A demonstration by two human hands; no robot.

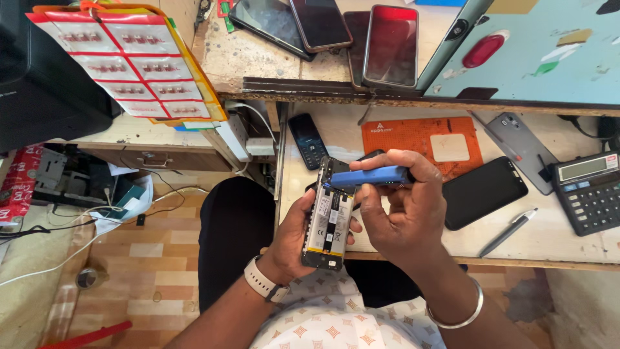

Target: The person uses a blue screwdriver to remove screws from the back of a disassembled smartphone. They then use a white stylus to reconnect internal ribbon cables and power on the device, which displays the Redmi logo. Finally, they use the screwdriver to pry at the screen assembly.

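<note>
Phone (328, 223) with back removed, battery exposed, blue screwdriver (368, 176) at top

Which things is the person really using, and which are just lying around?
In use:
left hand holding the opened phone
right hand holding the blue tool at its top

Lying about:
calculator
pen
black phone
orange mat
keypad phone

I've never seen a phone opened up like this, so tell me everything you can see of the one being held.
The opened phone has its back cover off, showing a grey-white battery with dark labels inside a black frame. It is held nearly upright, slightly tilted, above the person's lap at the desk edge. The left hand cradles it from behind and below. The right hand presses a blue tool against its top end.
</note>
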